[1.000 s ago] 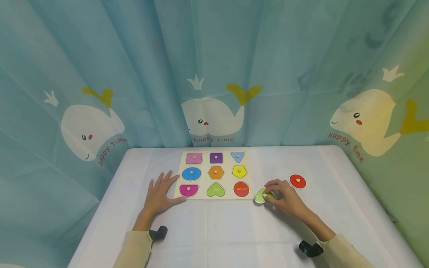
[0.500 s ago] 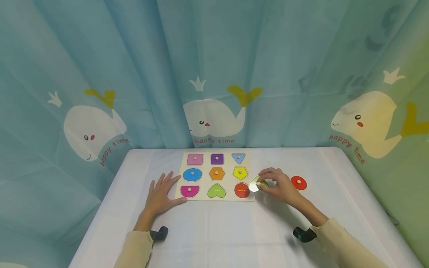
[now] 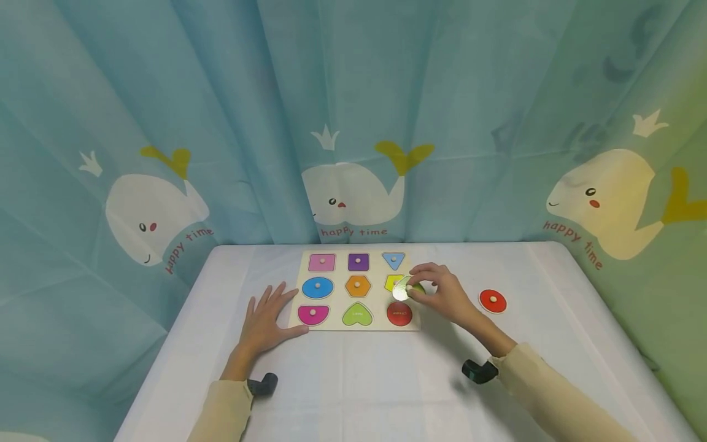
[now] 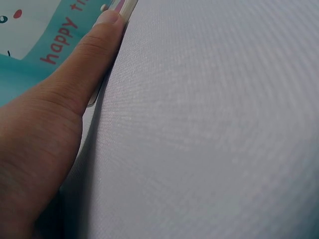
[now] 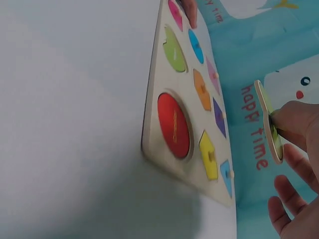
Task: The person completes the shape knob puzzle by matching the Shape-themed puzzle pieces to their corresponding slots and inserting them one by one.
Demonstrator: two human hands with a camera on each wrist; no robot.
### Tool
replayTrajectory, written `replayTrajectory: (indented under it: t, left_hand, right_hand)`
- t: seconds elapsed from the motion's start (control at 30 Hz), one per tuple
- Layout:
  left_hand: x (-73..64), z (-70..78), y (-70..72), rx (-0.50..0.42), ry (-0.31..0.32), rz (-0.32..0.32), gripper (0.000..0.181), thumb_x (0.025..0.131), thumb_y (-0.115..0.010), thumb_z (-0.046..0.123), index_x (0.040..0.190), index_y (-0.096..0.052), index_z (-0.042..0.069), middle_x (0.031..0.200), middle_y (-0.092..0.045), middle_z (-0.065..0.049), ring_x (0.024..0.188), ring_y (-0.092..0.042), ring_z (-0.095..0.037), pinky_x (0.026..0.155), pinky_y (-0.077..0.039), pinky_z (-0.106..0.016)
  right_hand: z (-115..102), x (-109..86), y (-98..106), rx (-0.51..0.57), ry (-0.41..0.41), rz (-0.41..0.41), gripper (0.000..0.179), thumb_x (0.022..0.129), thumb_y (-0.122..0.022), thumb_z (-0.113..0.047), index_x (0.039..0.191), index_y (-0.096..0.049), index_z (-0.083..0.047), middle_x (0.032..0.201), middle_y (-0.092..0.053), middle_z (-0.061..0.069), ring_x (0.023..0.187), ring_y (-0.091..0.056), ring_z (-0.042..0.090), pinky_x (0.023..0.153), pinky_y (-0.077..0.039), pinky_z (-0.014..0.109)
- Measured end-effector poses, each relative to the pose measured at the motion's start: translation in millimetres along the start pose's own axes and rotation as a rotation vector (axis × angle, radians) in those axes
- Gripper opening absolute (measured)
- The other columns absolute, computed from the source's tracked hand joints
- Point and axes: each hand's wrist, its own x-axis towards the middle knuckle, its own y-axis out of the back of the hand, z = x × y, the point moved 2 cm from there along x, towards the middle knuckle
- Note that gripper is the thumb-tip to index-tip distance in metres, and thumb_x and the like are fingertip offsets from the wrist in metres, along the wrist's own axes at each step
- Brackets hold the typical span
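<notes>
A flat wooden puzzle board (image 3: pixel 338 301) with coloured shapes lies at the back of the table. My right hand (image 3: pixel 444 296) pinches the knob of a green heart-shaped puzzle piece (image 3: pixel 401 289) between thumb and index finger. The piece is held over the board's right side, overlapping the yellow pentagon (image 3: pixel 390 281) in the head view; the right wrist view shows it raised and nearly edge-on (image 5: pixel 273 137). At the board's left edge rests my left hand (image 3: pixel 264 322), fingers spread, thumb at the near corner. The green heart recess (image 3: pixel 356 315) and red circle recess (image 3: pixel 399 314) show printed words.
A red round puzzle piece (image 3: pixel 486 304) with a knob lies on the white tablecloth (image 3: pixel 359 380), right of the board. Other knobbed shapes sit in the board, such as the blue oval (image 3: pixel 309 288). A whale-print curtain (image 3: pixel 353 92) hangs behind the table.
My right hand has lifted the green heart piece from beside the board's right edge and moved it left and farther back, over the board. My left hand stays in place.
</notes>
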Motion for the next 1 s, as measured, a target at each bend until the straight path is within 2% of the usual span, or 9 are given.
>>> replayTrajectory:
  t: [0.33,0.57,0.7,0.83,1.0]
  left_hand:
    - [-0.8,0.4,0.0,0.003,0.001,0.002,0.095,0.075,-0.081,0.061,0.154,-0.049,0.019,0.166,-0.031,-0.015,0.155,-0.015,-0.044,0.119,-0.003,-0.073]
    - [0.4,0.4,0.3,0.003,0.003,0.003,0.094,0.075,-0.082,0.060,0.154,-0.049,0.019,0.166,-0.031,-0.015,0.155,-0.016,-0.044,0.118,-0.003,-0.073]
    - [0.9,-0.8,-0.2,0.004,0.002,0.001,0.095,0.075,-0.082,0.061,0.154,-0.049,0.019,0.166,-0.031,-0.015,0.155,-0.015,-0.044,0.118,-0.003,-0.073]
    - [0.6,-1.2,-0.3,0.002,0.000,0.003,0.095,0.075,-0.082,0.061,0.154,-0.049,0.019,0.166,-0.031,-0.015,0.154,-0.016,-0.044,0.118,-0.003,-0.073]
    - [1.4,-2.4,-1.7,0.005,-0.002,0.004,0.095,0.075,-0.081,0.061,0.154,-0.049,0.020,0.166,-0.030,-0.015,0.155,-0.015,-0.044,0.118,-0.003,-0.073]
  right_hand:
    - [-12,11.9,-21,0.030,0.004,0.002,0.011,0.083,-0.084,-0.009,0.093,-0.079,-0.014,0.118,-0.072,0.008,0.104,-0.057,0.028,0.080,-0.053,0.048]
    - [-21,19.0,-37,0.040,-0.078,-0.037,0.009,0.086,-0.082,-0.014,0.094,-0.080,-0.012,0.119,-0.072,0.009,0.110,-0.057,0.030,0.089,-0.053,0.051]
    - [-23,21.8,-48,0.041,-0.090,-0.040,0.008,0.086,-0.082,-0.015,0.093,-0.080,-0.013,0.117,-0.072,0.007,0.112,-0.058,0.030,0.093,-0.052,0.050]
    - [-23,22.5,-60,0.055,-0.068,-0.028,0.006,0.086,-0.082,-0.014,0.091,-0.080,-0.013,0.115,-0.072,0.006,0.110,-0.059,0.031,0.092,-0.051,0.049]
    - [-28,21.8,-75,0.083,-0.017,-0.011,0.006,0.084,-0.083,-0.009,0.089,-0.080,-0.009,0.111,-0.074,0.008,0.110,-0.063,0.032,0.099,-0.047,0.053]
